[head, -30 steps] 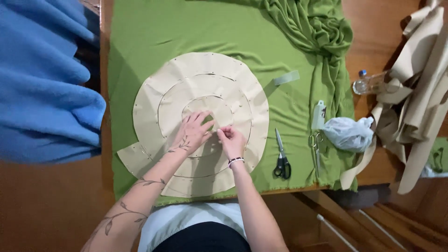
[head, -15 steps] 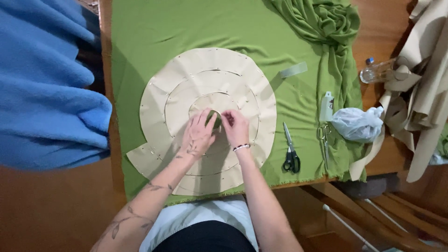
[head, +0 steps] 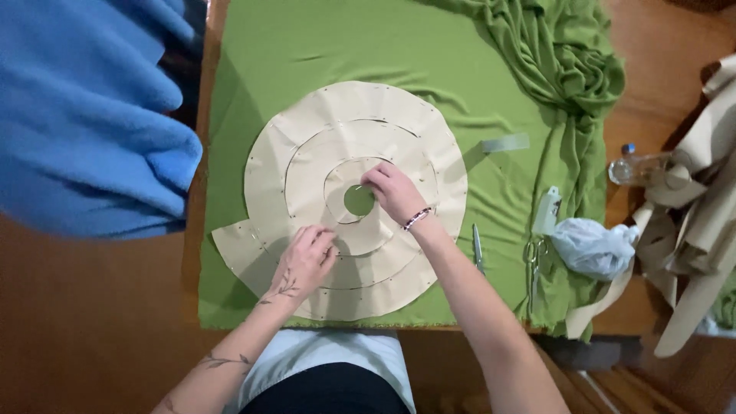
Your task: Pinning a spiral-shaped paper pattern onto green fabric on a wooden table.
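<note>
Head view
Pattern: beige paper spiral pattern (head: pixel 349 123) lies flat on green fabric (head: pixel 307 46), mid-table.
Left hand (head: pixel 305 259): fingers together, pressing the pattern's lower rings.
Right hand (head: pixel 392 192): fingertips pinched at the pattern's centre hole edge; what they pinch is too small to tell.
Beside: scissors (head: pixel 531 264), right of pattern.

The right hand (head: pixel 395 192) hides whatever its fingertips pinch.
</note>
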